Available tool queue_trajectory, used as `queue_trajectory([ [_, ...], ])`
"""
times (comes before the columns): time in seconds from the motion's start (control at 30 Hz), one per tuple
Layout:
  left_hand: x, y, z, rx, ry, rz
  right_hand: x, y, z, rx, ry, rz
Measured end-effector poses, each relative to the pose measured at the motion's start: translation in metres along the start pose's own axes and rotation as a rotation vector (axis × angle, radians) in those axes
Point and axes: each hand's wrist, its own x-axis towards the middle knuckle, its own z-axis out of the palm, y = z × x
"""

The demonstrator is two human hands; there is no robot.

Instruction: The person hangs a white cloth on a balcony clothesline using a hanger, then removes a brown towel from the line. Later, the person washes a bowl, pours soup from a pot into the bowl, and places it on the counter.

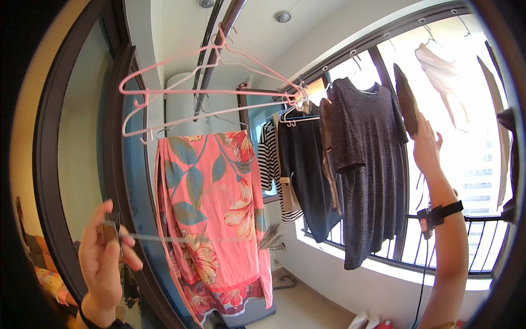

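Observation:
My left hand [102,251], low on the left, grips one end clip of a clip hanger [197,238]. Its thin bar is blurred and runs right across the front of a pink floral cloth [213,193]. At the bar's far end the other clip [270,237] is blurred too. On the right, my right hand [427,146] is raised in front of the window, its fingers against the lower end of a narrow dark cloth item [404,98]. Whether they grip it or only touch it cannot be told. Left of that hand hangs a dark grey T-shirt [365,164].
Pink hangers [213,92] hang overhead from a metal rail [222,45]. Dark trousers [308,172] and a striped top [269,158] hang farther back. A light garment [446,82] hangs at the window. A sliding door frame [119,123] stands left; bottles [365,321] stand below.

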Motion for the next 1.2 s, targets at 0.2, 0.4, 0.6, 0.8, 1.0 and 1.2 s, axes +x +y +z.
queue_trajectory([
  [0.2, 0.083, 0.068, 0.031, -0.026, 0.098, 0.259, -0.037, 0.027, -0.063, 0.177, 0.118, -0.091],
  [0.4, 0.190, 0.119, 0.045, -0.113, 0.164, 0.293, -0.148, 0.045, -0.114, 0.356, -0.214, -0.207],
  [0.6, 0.272, 0.134, 0.084, -0.226, 0.262, 0.213, -0.204, 0.075, -0.151, 0.442, -0.526, -0.381],
  [0.8, 0.302, 0.124, 0.122, -0.272, 0.092, 0.148, -0.224, 0.107, -0.156, 0.371, -0.619, -0.316],
  [1.0, 0.277, 0.088, 0.100, -0.243, 0.046, 0.146, -0.279, 0.111, -0.167, 0.353, -0.804, -0.210],
  [1.2, 0.112, 0.057, 0.093, 0.242, 0.103, 0.653, -0.342, 0.088, -0.181, 0.482, -0.961, -0.218],
])
